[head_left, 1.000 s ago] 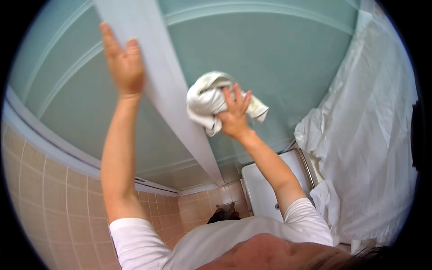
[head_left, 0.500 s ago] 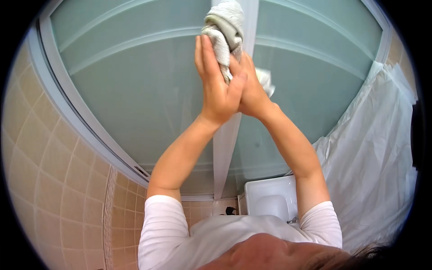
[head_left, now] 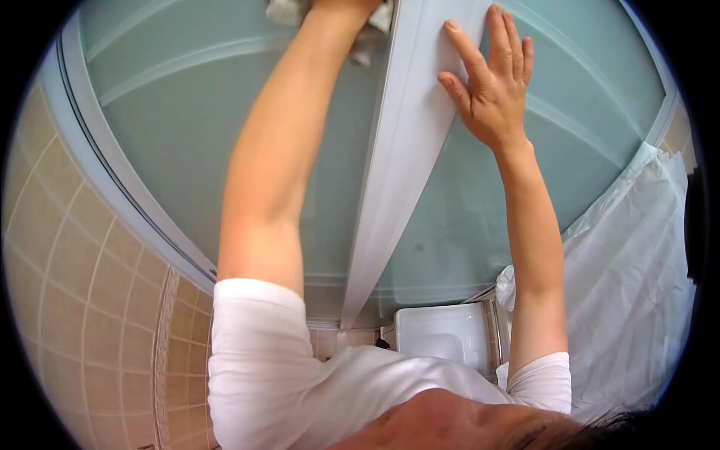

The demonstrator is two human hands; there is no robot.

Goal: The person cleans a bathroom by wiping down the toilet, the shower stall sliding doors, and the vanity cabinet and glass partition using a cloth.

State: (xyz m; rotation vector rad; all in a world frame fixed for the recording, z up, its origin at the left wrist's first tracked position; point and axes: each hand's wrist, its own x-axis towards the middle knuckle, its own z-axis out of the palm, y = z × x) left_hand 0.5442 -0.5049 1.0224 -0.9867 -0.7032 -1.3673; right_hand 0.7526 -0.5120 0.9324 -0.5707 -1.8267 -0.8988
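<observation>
At the top edge of the view my left hand [head_left: 346, 6] is partly cut off, its fingers out of sight. A whitish cloth [head_left: 289, 10] bunches out on both sides of it, against the frosted glass panel [head_left: 225, 142]. My right hand [head_left: 495, 94] holds nothing. Its fingers are spread, with thumb and index fingertip at the white door frame post [head_left: 409, 120] and the other fingers over the right glass panel [head_left: 442, 217].
A translucent plastic sheet [head_left: 622, 285] hangs at the right. Below it, to the left, is a white basin [head_left: 442, 334]. Beige wall tiles [head_left: 67, 285] run along the left, beside the white outer frame [head_left: 131, 195].
My hands have parted. The left went up and left with the cloth; the right let go of it and moved right onto the post and glass. The post appears more slanted.
</observation>
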